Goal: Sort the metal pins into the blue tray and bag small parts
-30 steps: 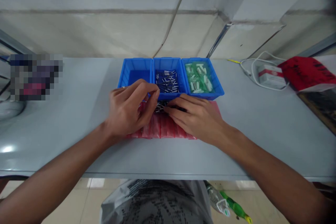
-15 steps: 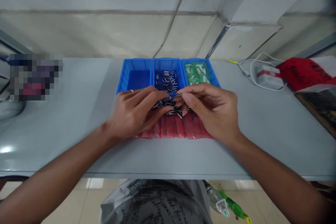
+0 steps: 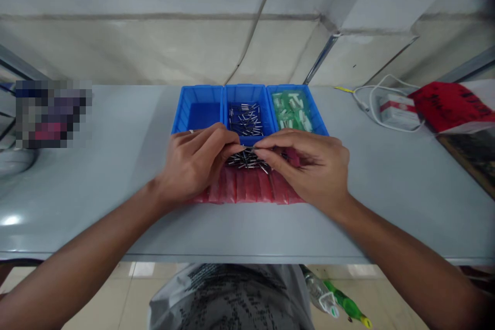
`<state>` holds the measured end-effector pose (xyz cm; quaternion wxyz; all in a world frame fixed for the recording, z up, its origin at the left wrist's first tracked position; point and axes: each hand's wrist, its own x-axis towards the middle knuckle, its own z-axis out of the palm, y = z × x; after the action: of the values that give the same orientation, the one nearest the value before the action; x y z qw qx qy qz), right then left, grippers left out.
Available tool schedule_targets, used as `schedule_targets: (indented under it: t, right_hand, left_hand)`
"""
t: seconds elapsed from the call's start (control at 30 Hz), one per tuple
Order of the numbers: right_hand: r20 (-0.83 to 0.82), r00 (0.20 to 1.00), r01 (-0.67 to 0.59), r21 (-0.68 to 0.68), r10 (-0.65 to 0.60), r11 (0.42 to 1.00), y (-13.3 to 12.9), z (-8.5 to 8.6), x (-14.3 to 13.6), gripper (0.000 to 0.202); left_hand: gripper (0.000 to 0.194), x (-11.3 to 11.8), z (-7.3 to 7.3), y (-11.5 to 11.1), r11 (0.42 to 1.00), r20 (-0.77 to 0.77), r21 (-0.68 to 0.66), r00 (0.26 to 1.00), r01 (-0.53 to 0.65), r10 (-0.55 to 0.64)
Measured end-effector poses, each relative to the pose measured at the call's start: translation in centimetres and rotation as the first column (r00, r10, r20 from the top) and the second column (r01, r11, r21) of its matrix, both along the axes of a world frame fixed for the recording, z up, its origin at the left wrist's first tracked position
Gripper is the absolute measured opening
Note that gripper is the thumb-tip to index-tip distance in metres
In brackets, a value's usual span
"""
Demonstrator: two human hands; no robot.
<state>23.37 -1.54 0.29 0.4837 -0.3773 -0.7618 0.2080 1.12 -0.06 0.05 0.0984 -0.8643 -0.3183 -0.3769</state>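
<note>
My left hand (image 3: 197, 162) and my right hand (image 3: 311, 165) meet over a heap of thin metal pins (image 3: 251, 160). Between their fingertips lies one thin metal pin (image 3: 249, 148), pinched at its left end by my left thumb and finger and at its right end by my right. Its exact kind is too small to tell. Under the heap spreads pink-red plastic wrapping (image 3: 251, 188), partly hidden by both hands. Just behind stands the middle blue bin (image 3: 244, 94), with more metal pins (image 3: 247, 119) in it.
The left blue bin (image 3: 203, 95) shows its bare floor. Green-and-white packets (image 3: 292, 108) fill the right blue bin (image 3: 315, 111). On the table's right lie a white cable (image 3: 371, 108), a small box (image 3: 398, 112) and a red packet (image 3: 452, 105). Bottles (image 3: 348, 307) lie on the floor.
My right hand's fingers have moved slightly left and closed toward my left fingertips. Both hands now pinch the thin pin, which lies level between them.
</note>
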Motion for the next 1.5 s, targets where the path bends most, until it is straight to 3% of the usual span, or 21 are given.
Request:
schedule_targets:
  t: [0.37,0.5,0.63,0.87,1.03,1.17,1.3,1.37,1.43,1.5]
  right_hand:
    - [-0.354,0.934,-0.051,-0.244,-0.040,0.969,-0.5,0.7,-0.6,0.014]
    - [-0.365,0.930,-0.040,-0.240,-0.052,0.970,-0.6,0.8,-0.7,0.014]
    - [-0.356,0.930,0.010,-0.226,-0.093,0.974,-0.6,0.7,-0.7,0.015]
    - [-0.372,0.926,-0.017,-0.214,-0.066,0.977,-0.8,0.7,-0.8,0.015]
    - [-0.383,0.922,-0.042,-0.258,-0.063,0.965,-0.9,0.6,-0.7,0.013]
    - [-0.423,0.902,-0.056,-0.323,-0.091,0.945,-0.3,0.2,-0.6,0.011]
    - [-0.499,0.865,-0.117,-0.298,-0.050,0.947,0.2,0.1,-0.3,0.030]
    - [-0.368,0.930,-0.087,-0.245,-0.009,0.966,0.3,0.1,0.0,0.033]
    - [-0.063,0.996,-0.072,-0.089,0.067,0.993,0.5,0.0,0.4,0.026]
    - [0.336,0.937,-0.139,0.098,0.098,0.985,0.7,-0.4,0.7,0.023]
  left_hand:
    - [0.006,-0.2,-0.3,-0.3,1.000,0.043,0.014,0.999,0.002,-0.002]
    - [0.008,-0.1,-0.2,-0.4,1.000,0.070,-0.002,0.997,0.015,-0.015]
    - [0.026,0.2,-0.2,-0.6,1.000,0.105,-0.013,0.994,0.003,-0.002]
    - [0.003,0.1,-0.1,-0.3,0.998,0.095,0.043,0.995,0.039,-0.043]
    - [0.016,0.1,0.1,-0.4,0.999,0.099,-0.011,0.994,0.053,-0.052]
    - [0.018,0.0,0.2,-0.5,0.998,0.188,-0.057,0.982,-0.003,0.014]
    - [0.014,-0.1,0.3,-0.6,0.997,0.220,-0.052,0.973,-0.055,0.065]
    - [0.011,-0.1,0.3,-0.6,0.997,0.193,-0.045,0.979,-0.058,0.066]
    - [0.009,0.0,0.3,-0.6,0.998,0.160,-0.028,0.986,-0.052,0.056]
    - [0.008,0.1,0.2,-0.5,0.999,0.138,-0.014,0.989,-0.052,0.054]
